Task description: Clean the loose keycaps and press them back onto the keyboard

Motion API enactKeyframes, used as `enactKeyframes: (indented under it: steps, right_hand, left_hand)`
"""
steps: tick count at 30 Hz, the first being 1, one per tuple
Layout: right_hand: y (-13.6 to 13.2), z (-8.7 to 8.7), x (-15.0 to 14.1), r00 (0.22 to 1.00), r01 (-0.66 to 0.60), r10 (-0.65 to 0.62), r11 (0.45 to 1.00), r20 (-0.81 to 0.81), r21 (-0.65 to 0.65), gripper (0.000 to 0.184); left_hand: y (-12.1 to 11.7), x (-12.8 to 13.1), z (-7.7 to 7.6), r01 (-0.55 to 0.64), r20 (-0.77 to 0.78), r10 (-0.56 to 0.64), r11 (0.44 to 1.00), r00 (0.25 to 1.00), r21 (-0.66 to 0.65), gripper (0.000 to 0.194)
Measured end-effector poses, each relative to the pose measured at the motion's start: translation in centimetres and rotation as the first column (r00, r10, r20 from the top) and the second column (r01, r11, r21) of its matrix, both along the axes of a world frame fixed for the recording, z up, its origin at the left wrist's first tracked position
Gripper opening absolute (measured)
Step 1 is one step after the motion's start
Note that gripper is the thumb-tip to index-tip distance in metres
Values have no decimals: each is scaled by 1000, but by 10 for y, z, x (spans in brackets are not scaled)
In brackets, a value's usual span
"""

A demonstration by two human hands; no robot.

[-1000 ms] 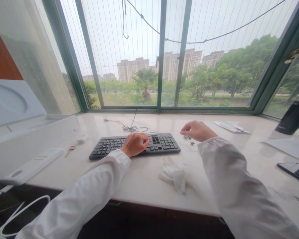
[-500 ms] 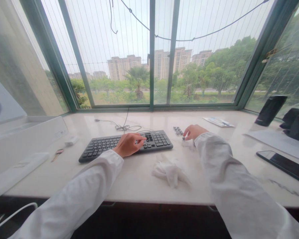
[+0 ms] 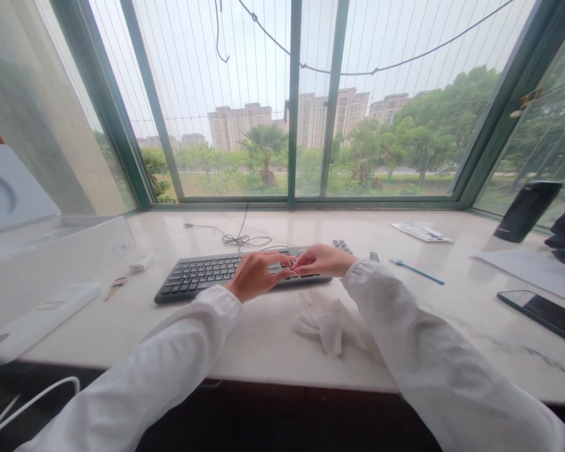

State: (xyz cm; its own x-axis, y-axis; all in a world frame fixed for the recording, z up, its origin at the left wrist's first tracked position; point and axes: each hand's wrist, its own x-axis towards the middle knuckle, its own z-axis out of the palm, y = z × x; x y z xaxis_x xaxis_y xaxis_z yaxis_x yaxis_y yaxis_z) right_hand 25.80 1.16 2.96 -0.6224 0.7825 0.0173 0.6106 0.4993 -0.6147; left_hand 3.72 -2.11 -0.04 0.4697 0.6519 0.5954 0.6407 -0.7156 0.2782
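Over the right part of a black keyboard [image 3: 202, 270], my two hands meet at the fingertips. My left hand [image 3: 254, 275] comes from the left, its thumb and forefinger a little apart, the tips against the right fingers. My right hand [image 3: 324, 258] pinches a small keycap, mostly hidden between the fingers. Behind the right wrist, several loose keycaps [image 3: 341, 245] lie on the table, and another small dark keycap [image 3: 374, 256] sits beside the cuff. The keys under both hands are covered.
Crumpled white tissue [image 3: 329, 323] lies in front of the keyboard. A blue stick-like tool [image 3: 419, 272], a phone [image 3: 546, 314] and a flat packet [image 3: 421, 232] are at right. At left are a white box [image 3: 75, 245] and a small brush-like item [image 3: 116, 285]. A coiled cable [image 3: 240, 240] lies behind.
My right hand has moved left from the loose keycaps to my left hand over the keyboard. The blue tool, formerly behind the right arm, now shows. The view has shifted slightly.
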Motion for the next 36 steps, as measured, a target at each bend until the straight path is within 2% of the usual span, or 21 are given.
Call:
enactKeyframes:
  steps: [8,14,15,17,20,23,25,27,30,33,36]
  right_hand:
    - [0,-3,-1,1000,-6,7,999,14,-54,46]
    - [-10,13,9,997,35,-37,999,73,25,49]
    - [-14,17,12,994,21,-22,1000,110,5,51]
    - [-23,23,16,971,-56,82,991,225,-120,54]
    - [-34,23,11,889,-133,252,941,382,-311,53]
    - [-34,12,2,845,-131,267,944,464,-304,46]
    - [-30,7,0,881,-124,230,955,412,-268,42]
    - [-24,6,3,951,-103,165,966,263,-236,43]
    - [-14,9,9,1000,21,-19,990,16,-137,44]
    - [-8,12,12,958,243,-240,970,-159,0,41]
    - [-6,9,7,905,333,-310,942,-293,34,39]
  left_hand:
    - [2,-3,-3,91,28,-89,994,996,-55,22]
    - [0,-1,-2,59,30,-59,998,998,-1,16]
    - [-1,-1,-2,62,45,-62,998,997,9,15]
    - [-2,0,-1,68,78,-69,997,995,24,15]
    - [-3,1,0,56,104,-59,998,993,31,13]
    - [-4,1,0,33,122,-37,999,992,32,14]
    - [-4,1,1,17,137,-23,999,990,40,14]
    - [-3,0,1,-2,157,-7,998,988,61,14]
    - [-4,-1,3,-12,186,-7,995,982,103,14]
    - [-6,-1,5,3,206,-33,989,978,145,14]
    - [-6,-1,4,3,207,-37,987,978,162,13]
